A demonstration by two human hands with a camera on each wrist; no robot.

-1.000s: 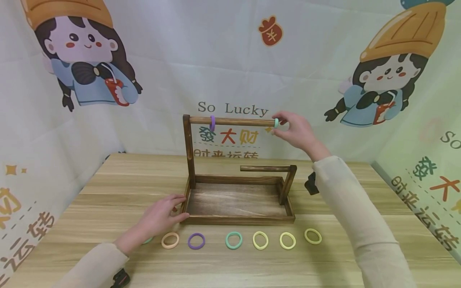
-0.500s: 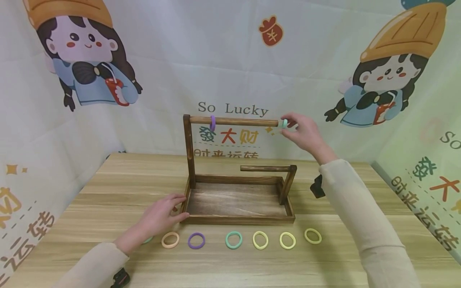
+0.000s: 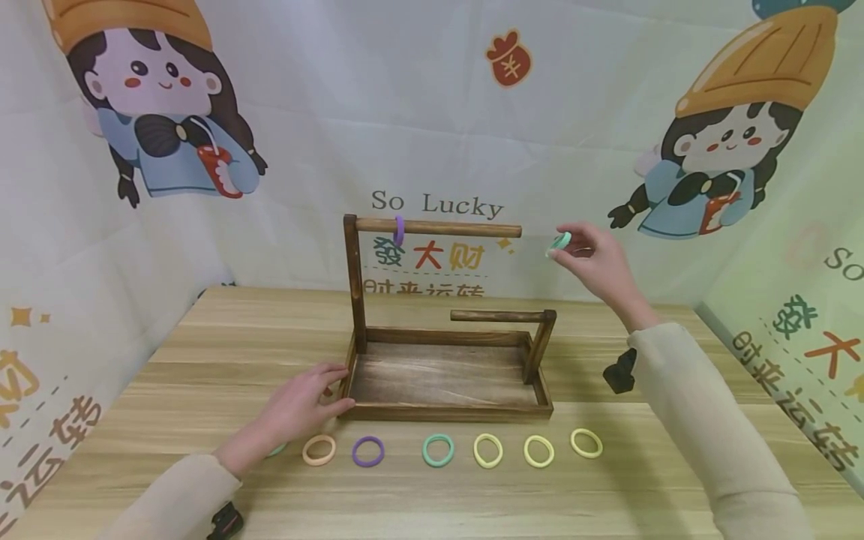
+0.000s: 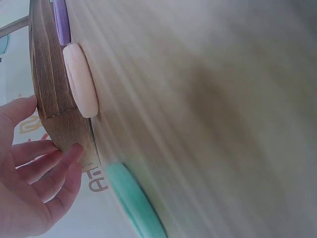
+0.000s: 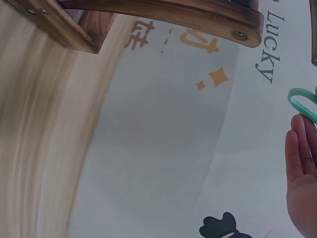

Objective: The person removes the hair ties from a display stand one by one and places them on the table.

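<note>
My right hand (image 3: 594,259) pinches a mint-green ring (image 3: 559,244) between thumb and fingers, in the air right of the upper bar's free end. In the right wrist view the green ring (image 5: 301,103) shows at the edge above the fingertips. A dark wooden rack (image 3: 445,411) has a tray base, a long upper bar (image 3: 459,229) and a shorter lower bar (image 3: 496,316). One purple ring (image 3: 400,230) hangs on the upper bar near its post. My left hand (image 3: 297,405) holds the tray's left end, thumb at the front corner and fingers on the side wall (image 4: 74,136).
Along the table (image 3: 418,510) in front of the rack lie an orange ring (image 3: 319,451), a purple ring (image 3: 367,451), a green ring (image 3: 438,450) and several yellow rings (image 3: 538,451). Another green ring (image 4: 136,201) lies partly hidden under my left wrist. A printed cloth (image 3: 432,112) hangs behind.
The green ring has come off the upper bar's free end and moved right and slightly down with my right hand, now tilted. My left hand has stayed put.
</note>
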